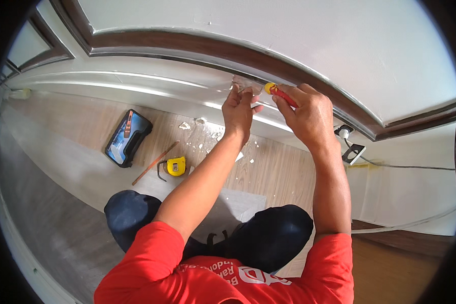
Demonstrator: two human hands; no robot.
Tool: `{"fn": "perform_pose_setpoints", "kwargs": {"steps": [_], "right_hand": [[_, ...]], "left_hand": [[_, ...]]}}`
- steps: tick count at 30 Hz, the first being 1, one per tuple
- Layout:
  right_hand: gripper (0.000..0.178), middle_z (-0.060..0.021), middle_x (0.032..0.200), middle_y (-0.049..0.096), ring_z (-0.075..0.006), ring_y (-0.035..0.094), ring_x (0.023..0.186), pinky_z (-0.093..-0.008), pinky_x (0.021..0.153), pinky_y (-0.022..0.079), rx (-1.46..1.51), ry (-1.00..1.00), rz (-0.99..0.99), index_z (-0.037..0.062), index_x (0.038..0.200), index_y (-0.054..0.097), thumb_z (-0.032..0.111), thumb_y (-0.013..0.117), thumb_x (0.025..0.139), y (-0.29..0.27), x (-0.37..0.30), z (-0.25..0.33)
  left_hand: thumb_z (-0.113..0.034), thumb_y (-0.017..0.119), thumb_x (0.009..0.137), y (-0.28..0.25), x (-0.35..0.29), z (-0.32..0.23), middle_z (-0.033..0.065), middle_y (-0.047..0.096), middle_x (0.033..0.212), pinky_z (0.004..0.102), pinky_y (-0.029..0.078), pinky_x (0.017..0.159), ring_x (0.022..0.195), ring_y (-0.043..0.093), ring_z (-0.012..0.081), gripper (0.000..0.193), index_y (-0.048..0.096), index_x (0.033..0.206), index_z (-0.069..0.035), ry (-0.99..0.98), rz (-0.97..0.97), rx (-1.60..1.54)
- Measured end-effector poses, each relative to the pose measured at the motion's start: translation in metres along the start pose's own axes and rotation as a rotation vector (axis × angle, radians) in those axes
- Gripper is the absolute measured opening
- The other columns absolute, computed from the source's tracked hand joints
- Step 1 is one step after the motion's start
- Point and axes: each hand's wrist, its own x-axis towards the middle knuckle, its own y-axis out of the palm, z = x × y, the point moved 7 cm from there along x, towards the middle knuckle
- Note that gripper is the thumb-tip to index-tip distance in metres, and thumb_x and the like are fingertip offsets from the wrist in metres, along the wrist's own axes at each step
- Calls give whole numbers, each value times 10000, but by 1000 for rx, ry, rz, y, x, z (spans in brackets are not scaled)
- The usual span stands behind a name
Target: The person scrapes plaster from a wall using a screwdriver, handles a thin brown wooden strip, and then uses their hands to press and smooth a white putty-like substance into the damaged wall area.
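My right hand (309, 114) is wrapped round a tool with a red and yellow handle (281, 93), held against the wall just below the dark trim. Its working end is too small to make out, so I cannot tell its exact kind. Close to its left, my left hand (238, 114) rests at a rough, chipped patch (245, 85) in the white wall. The left fingers are bent but spread apart, and I see nothing clearly held in them. White chips (218, 134) of wall material lie scattered on the floor below this hand.
On the wood-look floor lie a black case (129, 138), a thin copper-coloured strip (155, 163), a yellow tape measure (176, 166) and a black hooked piece (160, 172). A socket with a white plug (343, 133) and a cable (405, 166) are at the right. My knees (271, 235) are bent below.
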Motion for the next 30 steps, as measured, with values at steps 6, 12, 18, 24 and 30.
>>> {"fn": "perform_pose_setpoints", "kwargs": {"steps": [6, 12, 18, 24, 30], "right_hand": [[228, -140, 780, 687, -306, 688, 677, -397, 619, 540, -6, -62, -32, 91, 1001, 776, 249, 753, 839, 5, 9, 0], [269, -146, 810, 692, -327, 687, 702, -403, 624, 532, 24, -21, 3, 97, 1057, 767, 260, 761, 844, 12, 2, -3], [322, -159, 883, 697, -329, 681, 762, -414, 669, 532, 5, -84, -57, 42, 1063, 752, 273, 778, 840, -2, 5, 8], [269, -137, 913, 650, -275, 609, 789, -367, 680, 485, 187, -402, -476, 4, 1026, 732, 194, 706, 836, -48, -9, 14], [186, -113, 859, 641, -269, 588, 772, -384, 702, 453, 194, -491, -537, 32, 936, 703, 199, 704, 854, -40, 5, 15]], "left_hand": [[-157, 605, 989, -2, -1, 14, 92, 620, 1106, 329, 590, 788, 940, 631, 173, 550, 374, 1461, 6, -61, -69, -239], [-203, 645, 980, 29, -13, 4, 120, 617, 1116, 343, 591, 779, 925, 653, 207, 524, 384, 1391, -8, -174, 70, -402], [-92, 675, 950, 41, -21, -3, 138, 609, 1098, 372, 602, 799, 909, 662, 211, 932, -22, 1560, 6, -198, 81, -444], [-81, 643, 969, 42, -23, 2, 123, 620, 1089, 357, 618, 813, 941, 677, 238, 678, 197, 1475, -18, -228, 71, -472], [-55, 650, 946, 38, -22, -1, 99, 637, 1055, 316, 611, 801, 921, 678, 201, 545, 329, 1386, -27, -224, 0, -483]]}}
